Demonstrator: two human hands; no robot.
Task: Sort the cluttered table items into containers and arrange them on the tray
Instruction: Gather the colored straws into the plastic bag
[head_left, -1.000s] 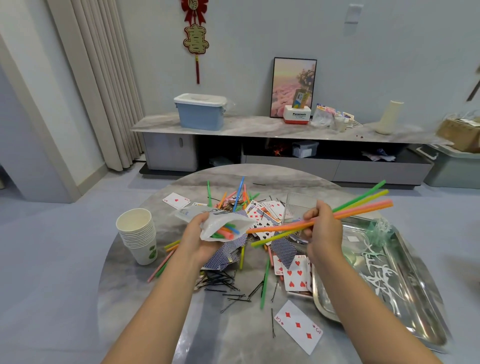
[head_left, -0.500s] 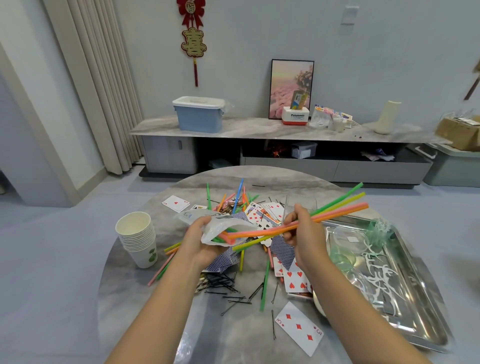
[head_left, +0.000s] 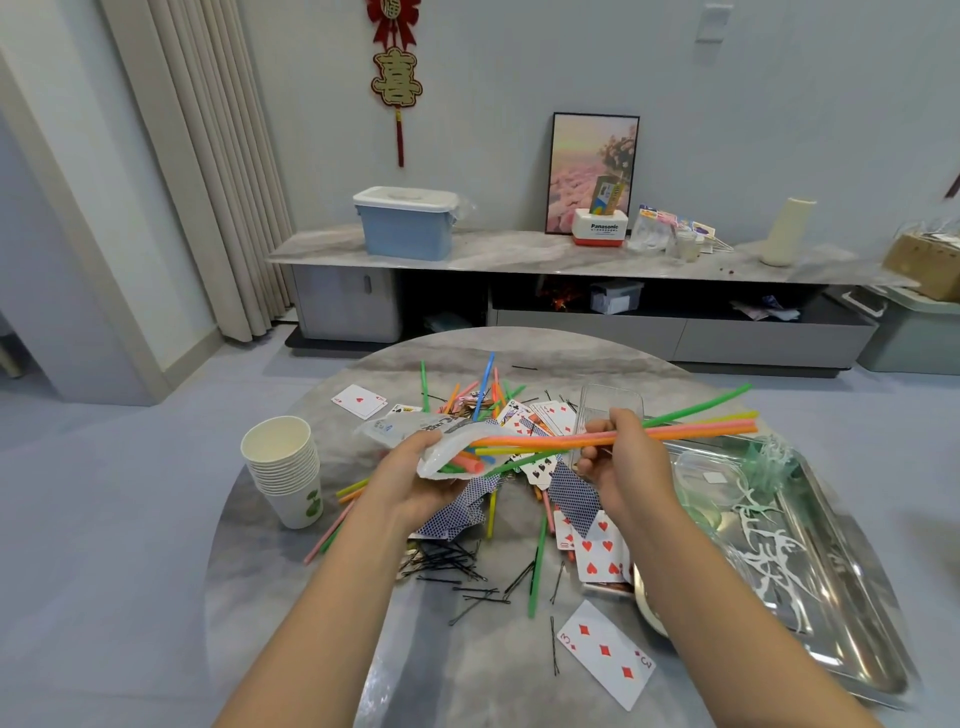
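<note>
My left hand grips a clear plastic bag by its mouth, above the round marble table. Short ends of coloured straws show inside the bag. My right hand pinches a bundle of long coloured straws; their left tips sit in the bag's mouth and their right ends stick out over the metal tray. Under my hands lies a heap of playing cards, loose straws and black hairpins.
A stack of paper cups stands at the table's left. A clear plastic box stands behind my right hand. The tray holds clear lids, white paper cut-outs and green mesh. A single three of diamonds lies near the front edge.
My right hand has slid the straw bundle leftwards, so its tips have gone into the bag's mouth. My left hand keeps the bag in about the same place.
</note>
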